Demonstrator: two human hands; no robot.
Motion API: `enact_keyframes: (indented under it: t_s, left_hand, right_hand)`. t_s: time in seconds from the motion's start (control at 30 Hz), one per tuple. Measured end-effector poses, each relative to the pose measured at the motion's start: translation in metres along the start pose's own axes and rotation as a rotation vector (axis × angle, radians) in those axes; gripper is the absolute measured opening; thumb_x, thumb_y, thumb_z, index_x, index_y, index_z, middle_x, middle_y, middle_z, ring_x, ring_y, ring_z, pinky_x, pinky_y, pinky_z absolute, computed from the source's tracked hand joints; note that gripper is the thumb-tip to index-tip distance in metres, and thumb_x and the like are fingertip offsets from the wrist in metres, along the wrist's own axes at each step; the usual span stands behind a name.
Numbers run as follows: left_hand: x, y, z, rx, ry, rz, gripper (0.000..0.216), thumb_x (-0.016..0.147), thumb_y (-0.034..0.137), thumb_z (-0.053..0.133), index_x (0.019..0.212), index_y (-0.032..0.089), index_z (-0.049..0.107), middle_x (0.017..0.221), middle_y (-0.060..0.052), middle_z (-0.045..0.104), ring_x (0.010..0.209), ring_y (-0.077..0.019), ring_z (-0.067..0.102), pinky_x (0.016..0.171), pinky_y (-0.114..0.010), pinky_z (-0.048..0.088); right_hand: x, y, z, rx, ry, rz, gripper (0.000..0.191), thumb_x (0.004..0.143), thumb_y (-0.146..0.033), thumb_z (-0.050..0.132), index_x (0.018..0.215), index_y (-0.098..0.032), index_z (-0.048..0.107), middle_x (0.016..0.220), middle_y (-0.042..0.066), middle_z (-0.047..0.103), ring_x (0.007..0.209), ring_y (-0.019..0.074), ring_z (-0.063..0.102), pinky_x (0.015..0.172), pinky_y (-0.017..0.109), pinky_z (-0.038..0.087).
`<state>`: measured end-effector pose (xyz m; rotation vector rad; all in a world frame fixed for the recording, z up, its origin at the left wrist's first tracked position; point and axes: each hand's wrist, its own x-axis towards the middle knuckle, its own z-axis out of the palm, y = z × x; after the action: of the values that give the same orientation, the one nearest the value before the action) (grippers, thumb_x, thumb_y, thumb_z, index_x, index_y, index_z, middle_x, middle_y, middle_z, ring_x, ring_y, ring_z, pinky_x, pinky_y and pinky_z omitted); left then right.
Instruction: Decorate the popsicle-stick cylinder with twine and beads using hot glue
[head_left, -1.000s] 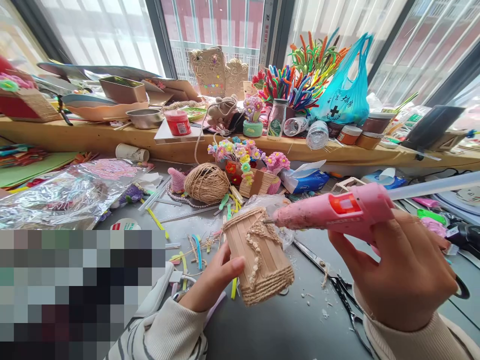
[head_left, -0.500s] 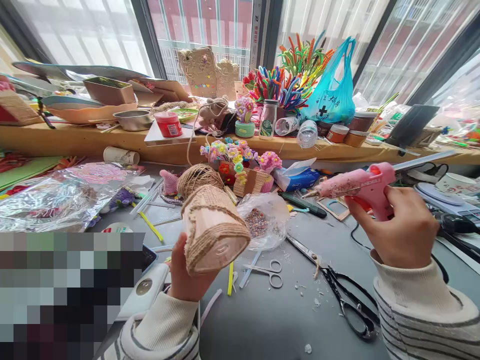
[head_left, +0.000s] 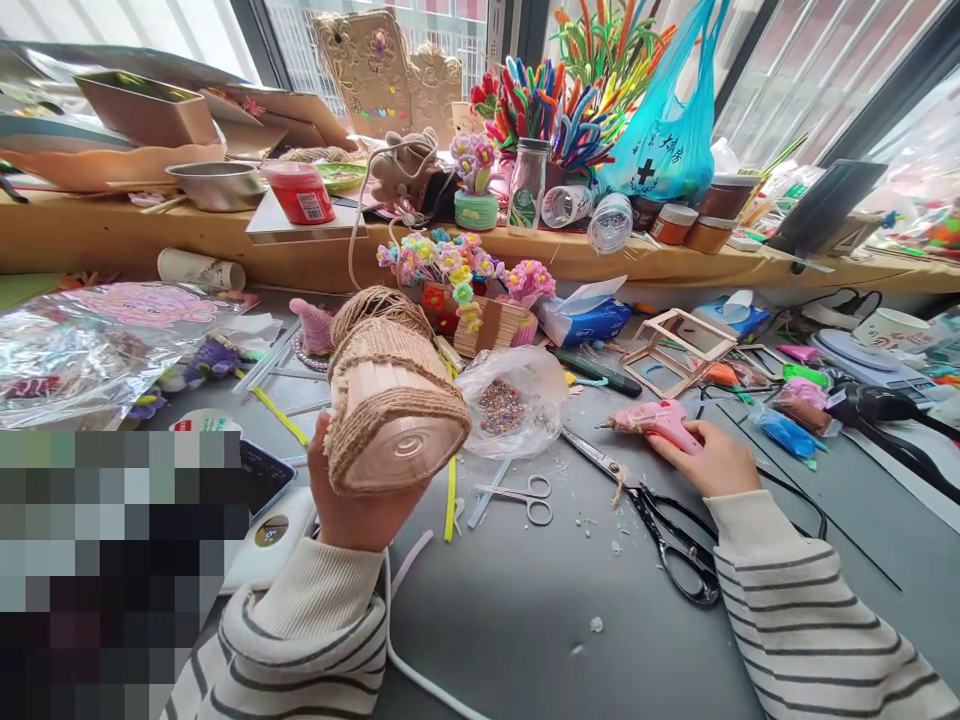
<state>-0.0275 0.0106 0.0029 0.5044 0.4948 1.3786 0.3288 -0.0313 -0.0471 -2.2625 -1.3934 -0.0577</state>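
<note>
My left hand [head_left: 349,510] is closed around a clear plastic cup [head_left: 409,445] partly wrapped in jute twine, tilted with its base toward me. Bare bands of the cup show between the twine rows. Behind it sits a ball of twine [head_left: 379,305], partly hidden. At the right, my right hand [head_left: 720,458] grips the handle of a pink hot glue gun [head_left: 666,422], low over the table, nozzle pointing left. Large black-handled scissors [head_left: 651,498] lie just below the gun, and small metal scissors [head_left: 536,500] lie between my hands.
A plastic bag of small beads [head_left: 506,405] lies beyond the small scissors. Pipe-cleaner flowers [head_left: 450,270] and a blue tissue pack [head_left: 589,318] stand farther back. A white power bank [head_left: 274,535] lies at left. Jars and pipe cleaners line the sill [head_left: 450,250].
My right hand has lowered the glue gun to near the table surface. The left hand still holds the cup at much the same tilt. My view has dipped and shifted right.
</note>
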Motion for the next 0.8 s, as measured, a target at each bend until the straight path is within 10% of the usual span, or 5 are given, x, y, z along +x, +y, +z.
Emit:
enact_keyframes:
  t_s: [0.27, 0.47, 0.8]
  left_hand:
    - [-0.001, -0.002, 0.008, 0.007, -0.016, 0.023, 0.052, 0.066, 0.052, 0.064, 0.113, 0.030, 0.061, 0.094, -0.001, 0.072, 0.095, -0.0247, 0.063, 0.079, -0.039, 0.054]
    - [-0.002, -0.002, 0.009, 0.010, -0.011, 0.034, 0.043, 0.071, 0.051, 0.059, 0.108, 0.029, 0.063, 0.087, -0.001, 0.072, 0.092, -0.0234, 0.064, 0.080, -0.037, 0.054]
    - [-0.002, -0.003, 0.012, 0.012, -0.001, 0.030, 0.046, 0.071, 0.054, 0.059, 0.109, 0.028, 0.064, 0.088, -0.001, 0.072, 0.092, -0.0224, 0.064, 0.081, -0.039, 0.054]
  right_hand:
    - [0.004, 0.005, -0.003, 0.013, 0.066, -0.189, 0.059, 0.057, -0.071, 0.058, 0.078, -0.016, 0.063, 0.077, 0.011, 0.063, 0.073, 0.0274, 0.058, 0.066, 0.042, 0.044]
    - [-0.021, -0.037, -0.015, 0.187, 0.125, -0.496, 0.028, 0.080, -0.046, 0.053, 0.081, -0.020, 0.065, 0.083, 0.008, 0.067, 0.080, 0.0220, 0.059, 0.074, 0.038, 0.046]
    - [-0.060, -0.094, -0.003, 0.401, 0.014, -0.821, 0.006, 0.079, -0.017, 0.059, 0.077, -0.020, 0.064, 0.071, 0.001, 0.065, 0.069, 0.0142, 0.056, 0.065, 0.028, 0.048]
